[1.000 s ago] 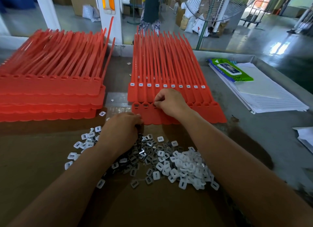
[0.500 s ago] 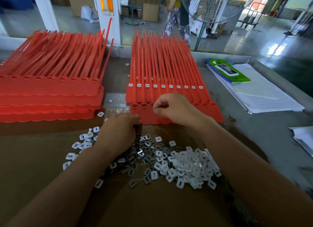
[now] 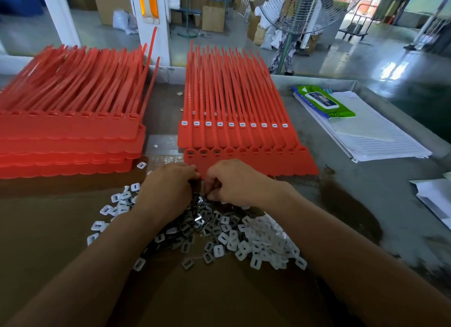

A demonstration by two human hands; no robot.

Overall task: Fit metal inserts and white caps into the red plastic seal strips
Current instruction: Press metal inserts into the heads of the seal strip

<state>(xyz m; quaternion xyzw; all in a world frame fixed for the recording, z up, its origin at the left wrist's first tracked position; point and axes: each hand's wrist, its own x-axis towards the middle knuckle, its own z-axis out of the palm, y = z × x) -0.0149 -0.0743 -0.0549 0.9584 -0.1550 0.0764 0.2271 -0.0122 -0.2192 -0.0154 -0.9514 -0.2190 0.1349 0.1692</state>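
Head view: right hand (image 3: 234, 182) now off seal strips (image 3: 258, 157), beside left hand (image 3: 168, 187)

Red seal strips (image 3: 234, 102) carry small white tabs in a row. Nearer than the strips, white caps (image 3: 263, 239) and shiny dark-grey metal inserts (image 3: 195, 219) cover brown cardboard (image 3: 61, 234). Right of the strips, a green-and-blue packet (image 3: 341, 112) lies on white lined paper (image 3: 380, 136).

My red seal strips (image 3: 244, 141) are lying flat in two stacks; loose white caps (image 3: 264, 239) and dark metal inserts (image 3: 199, 220) are sitting heaped just before them.
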